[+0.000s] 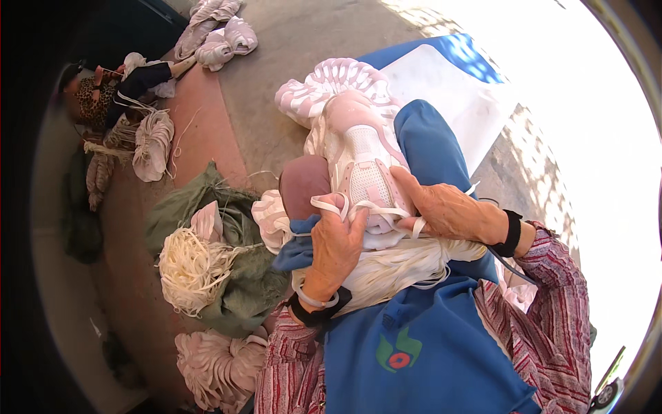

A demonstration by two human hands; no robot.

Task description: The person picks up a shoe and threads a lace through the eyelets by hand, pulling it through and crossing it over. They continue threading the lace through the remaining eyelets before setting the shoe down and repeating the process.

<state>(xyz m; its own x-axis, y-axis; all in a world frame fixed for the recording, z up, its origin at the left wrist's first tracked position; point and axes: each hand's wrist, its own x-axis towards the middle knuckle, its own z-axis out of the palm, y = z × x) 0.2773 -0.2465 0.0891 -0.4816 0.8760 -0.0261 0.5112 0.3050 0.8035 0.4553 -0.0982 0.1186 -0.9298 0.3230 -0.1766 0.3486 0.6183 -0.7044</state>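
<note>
A: From the head camera, how do the hands appear?

B: The left hand (334,248) is closed, thumb and fingers pinching a white lace (372,205) that loops over a pink-and-white shoe upper (367,176). The right hand (452,210) is half-curled, its thumb along the upper's side and the lace passing at its fingers; whether those grip it, one cannot tell.

A: And where is the upper?

B: Between the person's knees, toe pointing away, in front of a lace bundle (396,272) lying across the lap above a blue apron (427,345).

A: Who and what surround the scene?

B: At left, a green sack (241,293) lies beneath a cream lace heap (193,276); below it sits a pile of pink uppers (217,366). Beyond the knees stands a fanned stack of uppers (352,77), near a white sheet (441,93). At upper left, a co-worker in a leopard-print top (96,100) is among more uppers.
</note>
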